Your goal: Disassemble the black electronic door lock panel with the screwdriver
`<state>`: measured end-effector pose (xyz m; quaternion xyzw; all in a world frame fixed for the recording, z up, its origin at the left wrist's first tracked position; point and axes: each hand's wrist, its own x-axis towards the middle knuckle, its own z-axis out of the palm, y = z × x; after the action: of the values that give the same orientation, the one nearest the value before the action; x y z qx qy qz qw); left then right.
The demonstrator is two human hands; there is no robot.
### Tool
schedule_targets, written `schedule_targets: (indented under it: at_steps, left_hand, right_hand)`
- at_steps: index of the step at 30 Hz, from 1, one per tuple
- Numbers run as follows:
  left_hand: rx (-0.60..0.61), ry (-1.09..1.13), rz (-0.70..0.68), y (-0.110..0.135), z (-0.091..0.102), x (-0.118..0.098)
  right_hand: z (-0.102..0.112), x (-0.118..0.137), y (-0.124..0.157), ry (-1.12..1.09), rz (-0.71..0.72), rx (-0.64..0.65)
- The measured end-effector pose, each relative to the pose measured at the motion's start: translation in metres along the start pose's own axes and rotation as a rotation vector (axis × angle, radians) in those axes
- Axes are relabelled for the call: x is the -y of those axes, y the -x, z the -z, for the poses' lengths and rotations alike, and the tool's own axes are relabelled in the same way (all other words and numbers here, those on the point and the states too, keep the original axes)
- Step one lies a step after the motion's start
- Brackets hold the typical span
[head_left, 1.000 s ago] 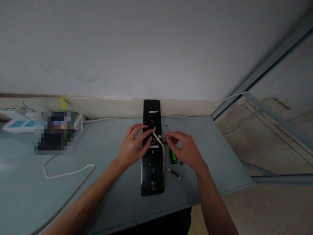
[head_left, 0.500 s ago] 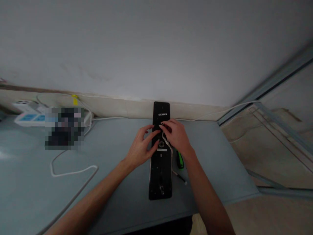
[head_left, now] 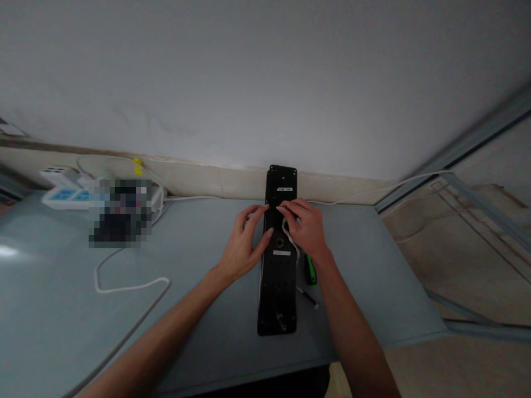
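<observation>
A long black panel [head_left: 279, 287] lies lengthwise on the grey table [head_left: 199, 309], its far end against the wall. A white cable [head_left: 290, 237] runs from its middle down to a plug at the right. My left hand [head_left: 244, 243] rests on the panel's left edge, fingers curled, fingertips near the upper part. My right hand [head_left: 305, 226] lies over the panel's upper right, its fingertips pinched together at a small spot just below the white label; what they hold is too small to make out. A green-handled screwdriver [head_left: 310, 271] lies beside the panel under my right wrist.
A white power strip [head_left: 62, 193] and a blurred-out object [head_left: 120, 213] sit at the back left. A white cord [head_left: 128, 287] loops across the table's left half. The table's right edge [head_left: 410, 298] drops to the floor beside a metal frame [head_left: 477, 204].
My right hand moved from the table right of the panel onto its upper part, fingertips now meeting the left hand's. The view shifted slightly left.
</observation>
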<state>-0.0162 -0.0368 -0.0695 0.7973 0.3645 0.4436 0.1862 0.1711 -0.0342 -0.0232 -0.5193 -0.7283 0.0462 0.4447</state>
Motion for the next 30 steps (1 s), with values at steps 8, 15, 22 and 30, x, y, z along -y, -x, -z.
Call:
schedule_targets:
  at_steps: [8, 15, 22, 30]
  left_hand:
    - [0.053, 0.122, -0.265, -0.030, 0.007, -0.013]
    - [0.180, 0.401, -0.092, -0.046, -0.006, -0.043]
    - [-0.086, 0.140, 0.073, -0.060, -0.007, -0.056]
    - [-0.108, -0.030, -0.074, -0.059, -0.023, -0.063]
  right_hand:
    - [0.037, 0.034, -0.009, -0.020, 0.081, -0.157]
    - [0.068, 0.047, -0.010, -0.004, 0.166, -0.209]
    - [0.098, 0.041, 0.004, -0.009, 0.132, -0.182]
    - [0.136, 0.010, 0.019, 0.045, 0.032, -0.258]
